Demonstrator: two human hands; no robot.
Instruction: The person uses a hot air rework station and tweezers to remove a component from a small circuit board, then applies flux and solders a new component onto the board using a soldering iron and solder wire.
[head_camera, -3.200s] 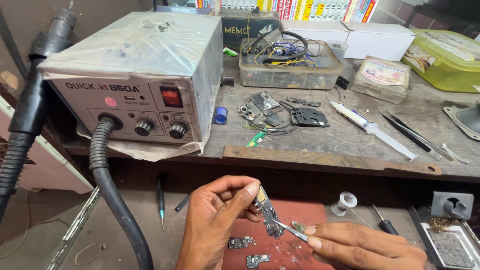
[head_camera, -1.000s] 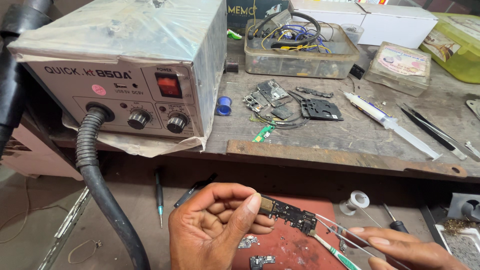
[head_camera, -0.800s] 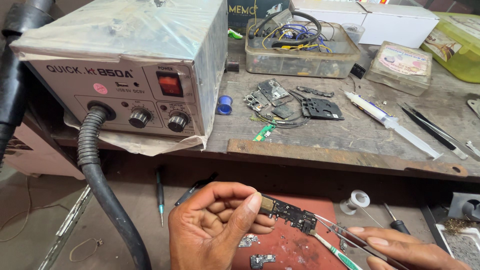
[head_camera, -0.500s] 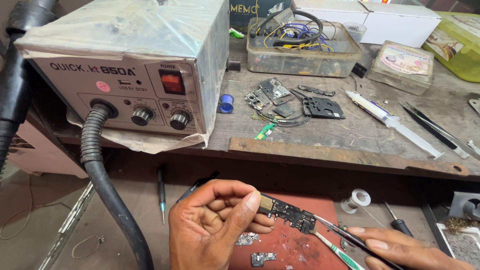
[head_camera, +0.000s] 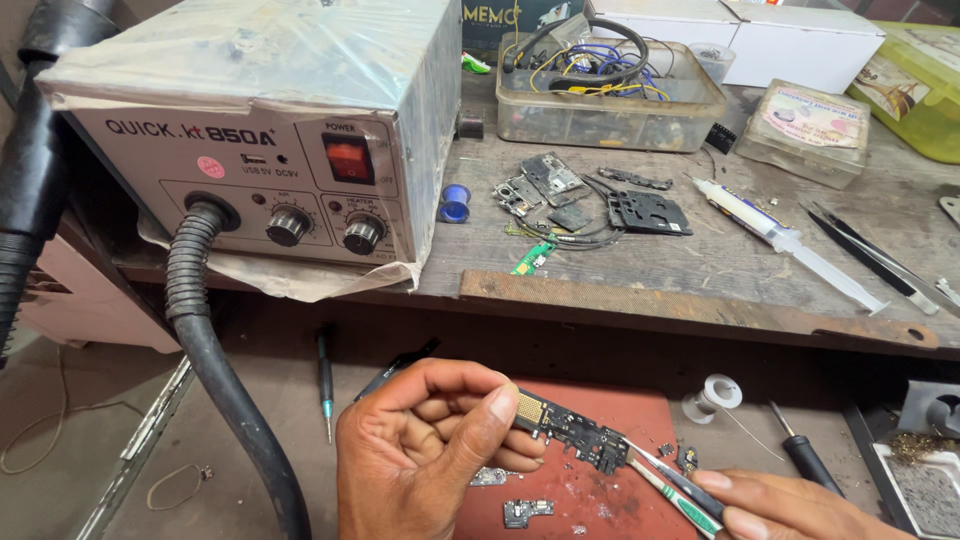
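Observation:
My left hand (head_camera: 425, 455) pinches one end of a small dark circuit board (head_camera: 572, 431) between thumb and fingers, holding it level above a red mat (head_camera: 610, 495). My right hand (head_camera: 790, 507) comes in from the lower right and grips metal tweezers (head_camera: 668, 472) together with a green-handled tool (head_camera: 690, 505). The tweezer tips touch the right end of the board. Small loose board pieces (head_camera: 527, 512) lie on the mat beneath.
A grey hot-air rework station (head_camera: 270, 140) with a black hose (head_camera: 215, 370) stands at the left on the wooden bench (head_camera: 700, 290). Phone parts (head_camera: 590, 200), a syringe (head_camera: 780, 245), tweezers (head_camera: 880, 260), a parts tray (head_camera: 610, 95) and a solder spool (head_camera: 712, 395) lie around.
My left hand has turned the board from upright to level. My right hand has dropped lower right, with tweezers now at the board's right end. In the last second little moves.

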